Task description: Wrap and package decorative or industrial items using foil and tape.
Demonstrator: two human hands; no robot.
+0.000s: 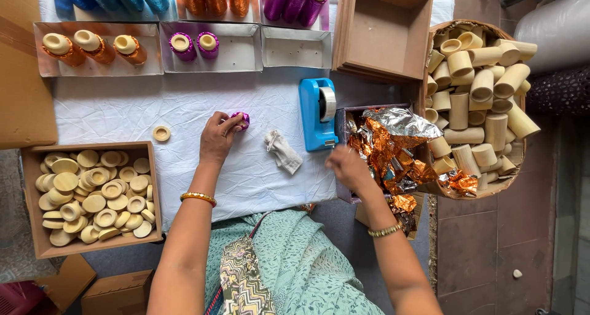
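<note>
My left hand [216,137] rests on the white cloth [123,112] and pinches a small piece wrapped in purple foil [241,119] between thumb and fingers. My right hand [348,167] reaches toward a box of crumpled orange and silver foil sheets [393,144] at the right; it is blurred and whether it holds foil is unclear. A blue tape dispenser [318,113] stands between the hands. A crumpled white rag [283,150] lies just left of the dispenser. One loose wooden cap [161,133] lies on the cloth left of my left hand.
A cardboard box of several wooden caps [92,195] sits at the left. A basket of plain wooden tubes [479,100] stands at the right. Trays at the back hold orange [92,44] and purple [193,44] wrapped pieces. An empty brown box [384,29] stands behind the dispenser.
</note>
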